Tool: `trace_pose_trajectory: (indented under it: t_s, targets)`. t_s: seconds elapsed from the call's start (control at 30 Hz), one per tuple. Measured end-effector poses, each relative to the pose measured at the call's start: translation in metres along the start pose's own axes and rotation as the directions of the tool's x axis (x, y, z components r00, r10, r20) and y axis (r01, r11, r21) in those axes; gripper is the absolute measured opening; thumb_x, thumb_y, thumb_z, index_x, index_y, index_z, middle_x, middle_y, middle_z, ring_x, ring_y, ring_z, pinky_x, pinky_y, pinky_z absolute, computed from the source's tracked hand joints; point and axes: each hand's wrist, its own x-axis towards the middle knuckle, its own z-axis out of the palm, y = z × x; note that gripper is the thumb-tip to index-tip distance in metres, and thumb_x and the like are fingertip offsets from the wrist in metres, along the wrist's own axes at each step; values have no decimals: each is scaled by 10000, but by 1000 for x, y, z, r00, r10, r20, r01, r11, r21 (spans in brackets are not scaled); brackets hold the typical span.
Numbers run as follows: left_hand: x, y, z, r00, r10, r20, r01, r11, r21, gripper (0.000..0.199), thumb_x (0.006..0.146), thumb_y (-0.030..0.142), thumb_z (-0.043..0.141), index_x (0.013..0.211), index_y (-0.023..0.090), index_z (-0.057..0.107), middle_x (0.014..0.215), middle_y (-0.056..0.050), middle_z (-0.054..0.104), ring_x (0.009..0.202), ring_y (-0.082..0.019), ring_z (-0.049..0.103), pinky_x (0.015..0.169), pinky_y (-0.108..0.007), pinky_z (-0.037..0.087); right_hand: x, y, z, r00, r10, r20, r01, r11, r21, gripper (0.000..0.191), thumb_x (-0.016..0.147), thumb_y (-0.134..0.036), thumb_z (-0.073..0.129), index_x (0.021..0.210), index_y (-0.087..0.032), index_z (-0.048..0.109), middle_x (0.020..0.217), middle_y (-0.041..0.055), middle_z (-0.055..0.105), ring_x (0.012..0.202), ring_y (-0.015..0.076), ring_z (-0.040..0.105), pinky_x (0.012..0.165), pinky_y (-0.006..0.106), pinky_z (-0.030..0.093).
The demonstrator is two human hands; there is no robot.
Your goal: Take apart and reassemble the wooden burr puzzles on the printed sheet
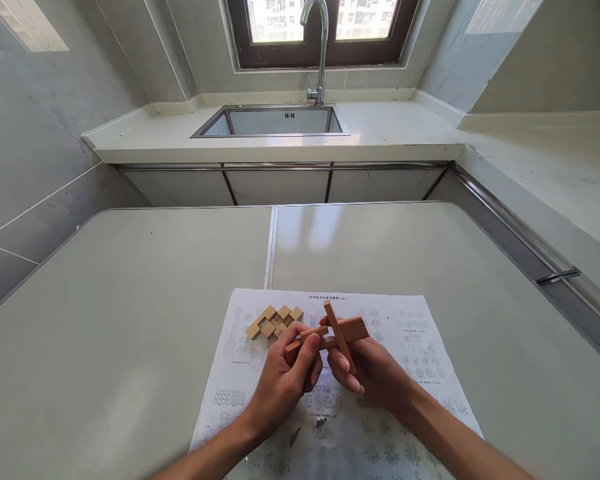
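Both my hands hold reddish-brown wooden puzzle pieces (353,329) above a printed sheet (380,427). My left hand (293,373) pinches the left ends of the bars between thumb and fingers. On the other side, my right hand (370,370) grips the right part, where a thin stick (337,333) slants across a wider block. Whether all these pieces are locked together cannot be made out. Just behind my left hand, a paler interlocked wooden puzzle (275,321) lies on the sheet, partly hidden by the fingers.
The sheet lies on a light table (105,300) with a seam down its middle. Small dark scraps (295,437) rest on the paper. Beyond the table are a white counter (395,127), a sink (280,121), a faucet (323,53) and a window (365,23).
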Motion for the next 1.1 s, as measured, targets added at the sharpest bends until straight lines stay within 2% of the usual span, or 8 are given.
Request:
trace_pose_trajectory:
  t_s: [0.13,0.47,0.87,1.1]
  targets:
    - [0,1,0,1000,-6,-15,7,1000,14,420,1012,593,618,887,215,486,520,102,430,433,-54,295,422,-185,204,0,-1,0,1000,-3,-7,3,1000,-7,396,893,-399,768,1208,-172,691,600,-47,617,386,77,461,424,198,384]
    - [-2,2,0,1000,4,-19,-3,999,47,420,1016,598,607,890,215,491,524,94,456,440,-62,304,431,-198,229,0,-3,2,999,-4,36,4,1000,-17,408,932,-406,718,1263,-173,666,609,-52,614,352,64,439,371,179,342]
    - [-3,4,2,1000,13,-20,-12,999,35,448,996,623,622,873,213,491,527,87,463,459,-69,312,451,-216,229,-2,1,0,1000,-2,-1,2,1000,6,415,874,-399,800,1224,-201,695,597,-54,626,352,60,449,371,162,342]
    - [-5,5,4,999,18,-34,-17,999,41,467,979,642,635,867,213,489,537,86,462,482,-76,323,472,-223,241,-2,-2,3,1000,16,7,-16,1000,-7,387,877,-477,810,1151,-225,704,590,-63,616,309,41,396,320,144,268]
